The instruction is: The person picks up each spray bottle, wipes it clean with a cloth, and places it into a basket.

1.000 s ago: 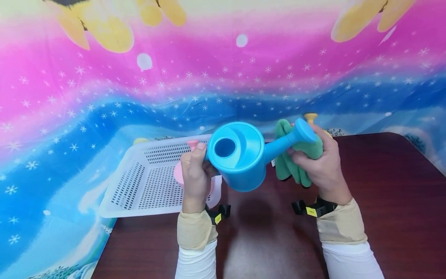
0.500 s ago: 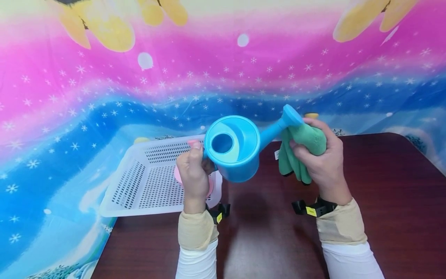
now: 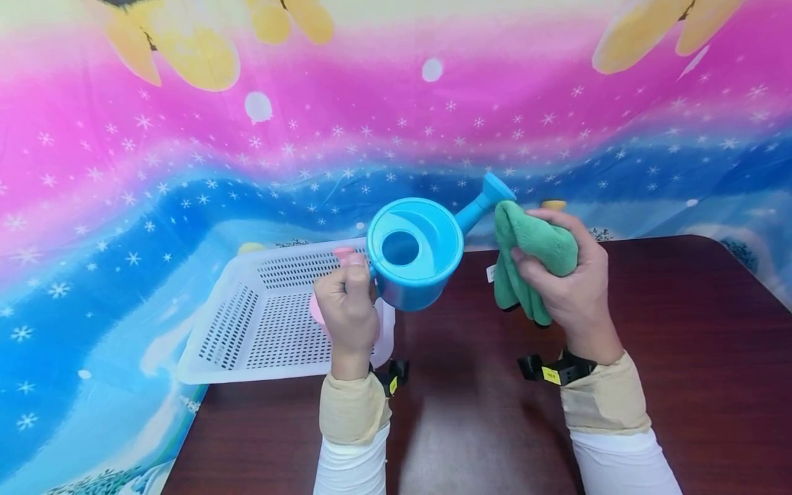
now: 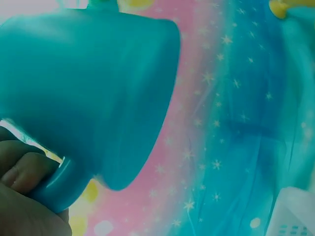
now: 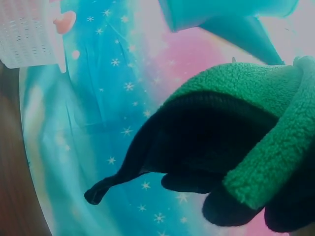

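My left hand (image 3: 349,309) grips the handle of a light blue watering can (image 3: 416,292), held in the air with its round opening facing me. In the left wrist view the curled fingers (image 4: 29,169) go round the can's handle (image 4: 61,187). The spout points right, and its flared rose (image 3: 497,188) is close to the cloth; I cannot tell whether they touch. My right hand (image 3: 575,289) pinches a folded green fluffy cloth (image 3: 547,244), which hangs down in folds. Black backing (image 5: 206,142) shows on the cloth in the right wrist view.
A white perforated basket (image 3: 213,375) stands on the dark red-brown table (image 3: 470,440) at the left. Inside it is a pink object (image 3: 318,309), mostly behind my left hand. Behind my right hand a yellow piece (image 3: 553,205) peeks out. A patterned curtain (image 3: 396,124) hangs behind.
The watering can has risen and tipped, its spout swinging up and left from in front of the cloth to the cloth's upper left. The right hand keeps its grip with little movement.
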A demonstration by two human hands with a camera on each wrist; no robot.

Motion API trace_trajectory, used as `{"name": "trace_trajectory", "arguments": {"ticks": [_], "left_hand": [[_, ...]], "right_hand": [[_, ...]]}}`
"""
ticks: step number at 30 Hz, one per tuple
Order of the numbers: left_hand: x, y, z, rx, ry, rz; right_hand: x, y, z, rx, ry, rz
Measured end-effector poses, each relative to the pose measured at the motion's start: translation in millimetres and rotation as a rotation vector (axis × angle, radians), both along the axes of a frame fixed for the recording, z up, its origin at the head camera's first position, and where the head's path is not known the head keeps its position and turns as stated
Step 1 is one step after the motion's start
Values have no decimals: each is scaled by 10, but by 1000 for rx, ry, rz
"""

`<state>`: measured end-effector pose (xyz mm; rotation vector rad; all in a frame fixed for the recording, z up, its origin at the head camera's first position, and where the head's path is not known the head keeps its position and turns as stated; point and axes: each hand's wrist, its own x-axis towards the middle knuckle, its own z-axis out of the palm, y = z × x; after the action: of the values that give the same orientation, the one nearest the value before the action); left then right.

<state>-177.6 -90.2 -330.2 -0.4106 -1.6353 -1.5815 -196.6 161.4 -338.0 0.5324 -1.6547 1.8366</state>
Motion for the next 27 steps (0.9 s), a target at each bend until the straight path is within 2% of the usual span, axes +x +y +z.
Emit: {"name": "trace_trajectory", "arguments": {"ticks": [5, 12, 15, 17, 27], "left_hand": [[-23, 13, -18, -86, 53, 57], [-39, -38, -47, -88, 41, 104], [-38, -68, -46, -87, 35, 85], [-40, -84, -45, -95, 43, 57], [-56, -103, -41, -192, 100, -2]], "right_hand": [[15, -12, 17, 16, 12, -14], [14, -23, 46, 0, 112, -153], [13, 51, 51, 47, 137, -201], [5, 121, 51, 89, 142, -204], [15, 355, 54, 269, 134, -128]]}}
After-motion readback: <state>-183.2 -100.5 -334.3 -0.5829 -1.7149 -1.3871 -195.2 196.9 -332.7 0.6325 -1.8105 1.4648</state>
